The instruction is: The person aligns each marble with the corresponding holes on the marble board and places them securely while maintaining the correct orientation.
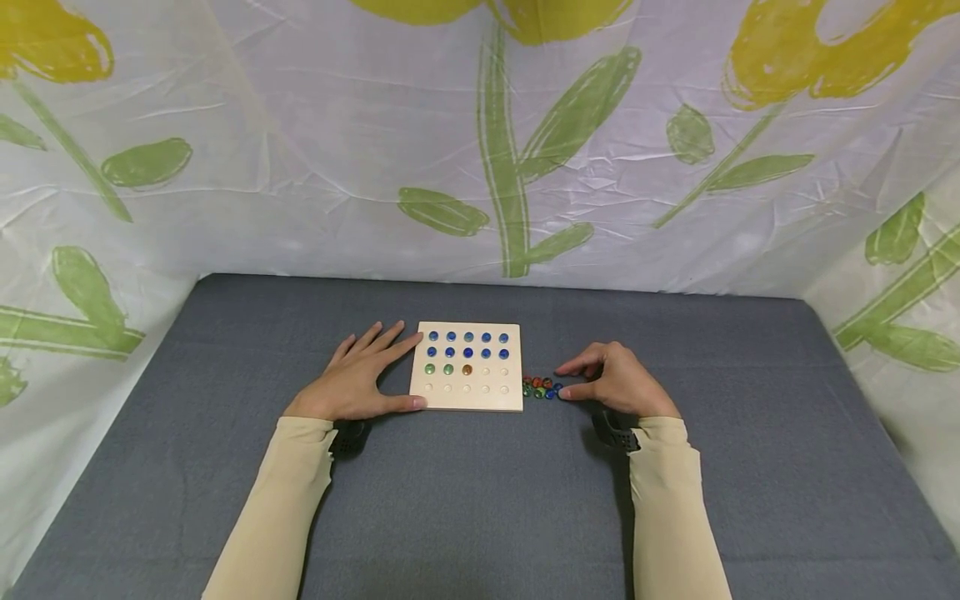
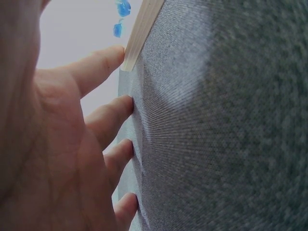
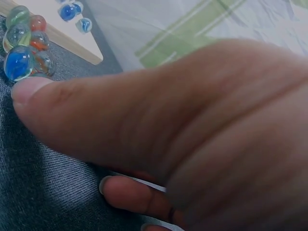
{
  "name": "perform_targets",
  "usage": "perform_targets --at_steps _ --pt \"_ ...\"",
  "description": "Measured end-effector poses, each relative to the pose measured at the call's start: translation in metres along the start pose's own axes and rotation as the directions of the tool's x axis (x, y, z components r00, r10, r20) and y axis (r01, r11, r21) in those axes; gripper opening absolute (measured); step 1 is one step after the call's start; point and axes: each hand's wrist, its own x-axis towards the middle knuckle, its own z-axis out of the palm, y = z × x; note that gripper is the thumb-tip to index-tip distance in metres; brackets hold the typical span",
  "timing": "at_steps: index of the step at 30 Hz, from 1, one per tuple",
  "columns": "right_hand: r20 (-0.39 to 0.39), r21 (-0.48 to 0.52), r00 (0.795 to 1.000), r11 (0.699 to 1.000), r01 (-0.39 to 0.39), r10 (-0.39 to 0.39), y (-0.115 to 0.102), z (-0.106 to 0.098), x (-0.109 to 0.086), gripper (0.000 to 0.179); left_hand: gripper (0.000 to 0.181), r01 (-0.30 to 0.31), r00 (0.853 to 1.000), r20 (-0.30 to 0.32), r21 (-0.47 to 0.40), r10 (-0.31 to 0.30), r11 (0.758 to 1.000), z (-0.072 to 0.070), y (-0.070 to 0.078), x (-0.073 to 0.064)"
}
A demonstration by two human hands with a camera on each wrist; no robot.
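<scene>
board (image 1: 476,380): 1 | seated marbles (image 1: 468,352): 13 | left hand (image 1: 356,379): spread, touching board | right hand (image 1: 621,382): parted, at 7 loose marbles (image 1: 539,392)

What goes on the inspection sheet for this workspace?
Surface: table under dark grey cloth.
Job's things: pale board, two rows of blue marbles; third row has two green marbles, one orange-brown marble; nearest row unfilled. Loose marbles beside its right edge.
Clutter: nothing seen.
Left hand: spread, touching board's left edge.
Right hand: thumb at loose marbles.
Cables: nothing seen.
Surroundings: white flower-print sheeting.
</scene>
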Motion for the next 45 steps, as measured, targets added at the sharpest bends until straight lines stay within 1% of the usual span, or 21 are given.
perform_targets --at_steps 8,14,19,28,35,38,42,45 --pt "-0.001 0.004 1.0 1.0 0.0 0.0 0.0 0.001 0.0 0.023 0.104 0.007 1.0 0.002 0.008 -0.007 1.0 0.0 0.0 0.0" --pt "-0.019 0.009 1.0 1.0 0.003 -0.002 0.001 0.003 0.001 0.02 0.103 0.002 1.0 0.006 0.003 -0.002 1.0 -0.001 0.0 0.0" --pt "-0.034 -0.005 0.999 1.0 0.013 -0.013 0.001 0.004 0.002 0.018 0.103 0.007 1.0 0.01 0.004 -0.007 1.0 -0.001 0.0 0.001" --pt "-0.055 -0.032 0.999 0.999 0.001 -0.003 0.0 0.006 0.002 0.016 0.104 0.008 1.0 0.012 -0.001 -0.008 1.0 -0.001 0.0 0.0" --pt "-0.102 -0.038 0.995 0.999 0.018 -0.022 -0.003 0.006 0.002 0.016 0.104 0.0 1.0 0.007 -0.003 0.0 1.0 -0.001 0.0 0.001" --pt "-0.128 -0.042 0.992 0.999 0.013 -0.018 -0.005 0.007 0.002 0.016 0.103 0.0 1.0 0.006 -0.004 0.0 1.0 0.0 0.0 0.0" --pt "-0.168 -0.054 0.985 0.998 0.014 -0.023 -0.008 0.009 0.003 0.017 0.103 0.0 1.0 0.003 -0.004 0.0 1.0 -0.001 0.001 0.0" --pt "-0.202 -0.058 0.978 0.998 0.033 -0.045 -0.012 0.011 0.005 0.017 0.103 0.002 1.0 0.004 -0.005 -0.001 1.0 -0.002 0.002 0.0"
